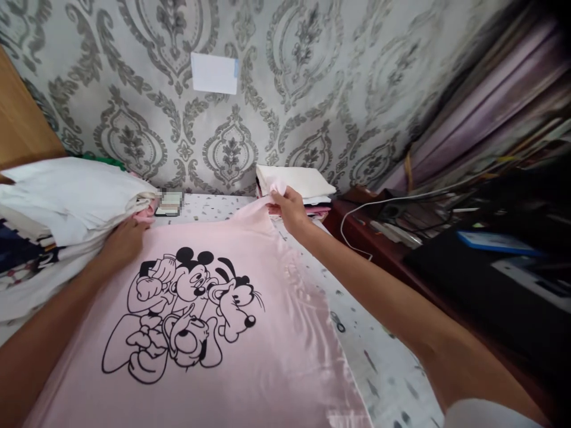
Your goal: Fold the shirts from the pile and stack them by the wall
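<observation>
A pink T-shirt (pixel 267 309) with a black cartoon print lies spread over a white patterned surface, its upper edge stretched between my hands. My right hand (pixel 289 208) pinches a far corner of the shirt and lifts it, right in front of a small stack of folded clothes (pixel 297 181). At the other far corner, my left hand (pixel 127 241) is closed on the shirt's pink fabric, beside a heap of white clothes (pixel 75 196). Its fingertips are partly hidden by the cloth. Wrinkles run down the shirt's right side.
A phone-like item (pixel 169 203), partly blurred, lies by the wall. To the right is a dark red table (pixel 352 223) with a white cable (pixel 401 199) and a black case (pixel 482 267). A wooden panel (pixel 24 119) stands at the left; a white card (pixel 215 74) hangs on the wall.
</observation>
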Action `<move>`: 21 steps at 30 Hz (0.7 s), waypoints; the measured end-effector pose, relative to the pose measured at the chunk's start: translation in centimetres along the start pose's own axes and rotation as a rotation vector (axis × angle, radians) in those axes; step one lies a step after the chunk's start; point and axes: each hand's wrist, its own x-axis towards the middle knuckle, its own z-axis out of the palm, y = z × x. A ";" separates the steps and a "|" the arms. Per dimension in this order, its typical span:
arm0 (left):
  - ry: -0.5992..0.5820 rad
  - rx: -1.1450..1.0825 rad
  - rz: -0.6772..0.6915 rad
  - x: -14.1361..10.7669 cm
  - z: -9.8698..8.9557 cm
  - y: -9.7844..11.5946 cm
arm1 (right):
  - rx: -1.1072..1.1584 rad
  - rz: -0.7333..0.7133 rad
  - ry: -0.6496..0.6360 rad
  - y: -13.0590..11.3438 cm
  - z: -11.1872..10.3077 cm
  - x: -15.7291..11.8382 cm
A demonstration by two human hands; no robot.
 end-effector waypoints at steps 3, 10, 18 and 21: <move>-0.020 0.032 -0.001 -0.1 -1.6 0.1 | 0.040 -0.086 -0.038 -0.7 -2.1 -4.8; -0.010 0.139 -0.032 -4.2 -5.2 2.1 | -0.112 -0.173 -0.017 -0.5 -5.7 -16.5; -0.028 0.107 0.029 -9.9 -5.5 2.0 | -0.478 -0.301 -0.170 0.4 -9.0 -26.6; -0.063 0.051 0.015 -11.2 -4.2 0.5 | -0.572 -0.253 -0.470 -0.8 -10.5 -27.5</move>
